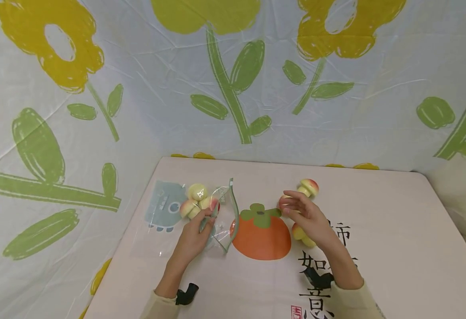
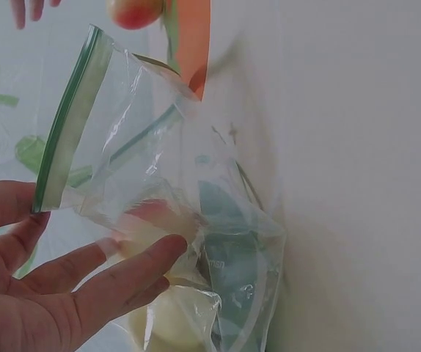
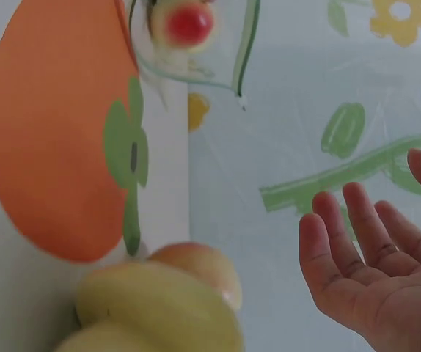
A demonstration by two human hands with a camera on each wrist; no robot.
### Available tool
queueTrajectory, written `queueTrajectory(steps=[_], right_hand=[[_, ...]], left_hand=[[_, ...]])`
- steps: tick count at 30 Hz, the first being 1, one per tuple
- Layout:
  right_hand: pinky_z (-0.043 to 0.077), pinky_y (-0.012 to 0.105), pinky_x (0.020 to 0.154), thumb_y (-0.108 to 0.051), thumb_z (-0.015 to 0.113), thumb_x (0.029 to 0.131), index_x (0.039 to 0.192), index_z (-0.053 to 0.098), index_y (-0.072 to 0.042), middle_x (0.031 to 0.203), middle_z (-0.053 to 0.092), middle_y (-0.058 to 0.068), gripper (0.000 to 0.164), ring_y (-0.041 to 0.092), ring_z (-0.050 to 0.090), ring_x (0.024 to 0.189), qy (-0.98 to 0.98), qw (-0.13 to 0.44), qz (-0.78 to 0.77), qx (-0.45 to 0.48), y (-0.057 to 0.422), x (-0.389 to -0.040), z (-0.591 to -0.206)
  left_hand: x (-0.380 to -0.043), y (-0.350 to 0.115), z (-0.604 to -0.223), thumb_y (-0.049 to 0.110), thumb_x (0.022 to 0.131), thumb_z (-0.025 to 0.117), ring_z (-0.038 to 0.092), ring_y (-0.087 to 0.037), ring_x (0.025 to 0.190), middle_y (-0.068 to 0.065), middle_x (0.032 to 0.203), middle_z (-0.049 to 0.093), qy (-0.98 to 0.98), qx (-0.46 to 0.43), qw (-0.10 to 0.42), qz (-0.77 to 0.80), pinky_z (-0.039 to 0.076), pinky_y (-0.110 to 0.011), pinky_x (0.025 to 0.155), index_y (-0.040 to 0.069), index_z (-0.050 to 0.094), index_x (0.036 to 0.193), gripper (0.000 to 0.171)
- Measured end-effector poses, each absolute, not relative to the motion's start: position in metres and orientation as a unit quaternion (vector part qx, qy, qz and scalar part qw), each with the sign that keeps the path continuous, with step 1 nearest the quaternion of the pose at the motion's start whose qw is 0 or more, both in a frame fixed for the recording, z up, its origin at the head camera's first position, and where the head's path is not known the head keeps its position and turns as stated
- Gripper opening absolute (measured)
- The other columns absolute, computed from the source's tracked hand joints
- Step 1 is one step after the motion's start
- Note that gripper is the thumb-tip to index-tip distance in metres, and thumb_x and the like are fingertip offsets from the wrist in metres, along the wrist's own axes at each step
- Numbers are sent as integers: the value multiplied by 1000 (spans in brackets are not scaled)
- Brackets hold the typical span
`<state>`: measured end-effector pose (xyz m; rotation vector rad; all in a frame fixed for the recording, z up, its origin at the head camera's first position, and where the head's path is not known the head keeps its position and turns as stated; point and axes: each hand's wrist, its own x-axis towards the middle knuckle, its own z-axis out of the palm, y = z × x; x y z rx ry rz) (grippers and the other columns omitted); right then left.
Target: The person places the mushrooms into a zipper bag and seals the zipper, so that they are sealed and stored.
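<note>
A clear zip bag (image 1: 231, 221) with a green closure strip lies on the left of the table, its mouth gaping to the right. Several yellow toy mushrooms (image 1: 197, 192) with reddish caps sit inside it. My left hand (image 1: 195, 235) grips the bag's near side by the mouth, fingers against the film in the left wrist view. Outside the bag are a far toy mushroom (image 1: 308, 188), another toy mushroom (image 1: 284, 202) partly behind my right fingers, and a nearer toy mushroom (image 1: 302, 235) partly covered by that hand. My right hand (image 1: 306, 217) hovers over them, fingers loosely bent, holding nothing.
The pale tablecloth (image 1: 396, 221) bears a printed orange persimmon (image 1: 262, 237) between the hands and black characters (image 1: 316, 292) at right. A flower-patterned curtain (image 1: 145, 88) rises behind the table and along its left side.
</note>
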<state>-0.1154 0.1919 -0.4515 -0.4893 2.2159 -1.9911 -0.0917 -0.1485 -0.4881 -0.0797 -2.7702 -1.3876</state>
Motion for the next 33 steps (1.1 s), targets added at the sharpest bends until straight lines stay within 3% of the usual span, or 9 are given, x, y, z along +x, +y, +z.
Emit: queueTrajectory(steps=[6, 12, 19, 33], right_hand=[[50, 24, 92, -3, 60, 100, 144, 45, -3, 129, 56, 23, 46, 26, 57, 119, 749, 37, -636, -182, 216, -115, -455], [48, 20, 90, -7, 62, 100, 143, 46, -3, 131, 53, 30, 46, 27, 56, 118, 784, 25, -601, -152, 241, -113, -467], [49, 25, 90, -17, 65, 99, 144, 45, -3, 139, 50, 25, 51, 45, 50, 123, 817, 82, -558, -120, 260, -108, -485], [48, 38, 93, -15, 71, 94, 148, 42, -7, 149, 43, 20, 61, 45, 48, 126, 811, 174, -533, -170, 276, -109, -500]], left_hand=[[-91, -149, -488, 24, 101, 62, 50, -36, 131, -12, 140, 58, -895, -21, 19, -445, 40, -59, 103, 18, 64, 118, 18], [-93, -149, -487, 24, 101, 61, 48, -36, 133, -12, 141, 56, -893, -24, 17, -449, 38, -59, 104, 17, 64, 118, 18], [-93, -149, -487, 23, 101, 61, 48, -37, 133, -13, 141, 56, -893, -23, 17, -449, 38, -59, 104, 16, 64, 119, 20], [-92, -150, -489, 24, 102, 61, 45, -36, 135, -13, 144, 54, -891, -19, 10, -453, 37, -59, 106, 16, 64, 121, 21]])
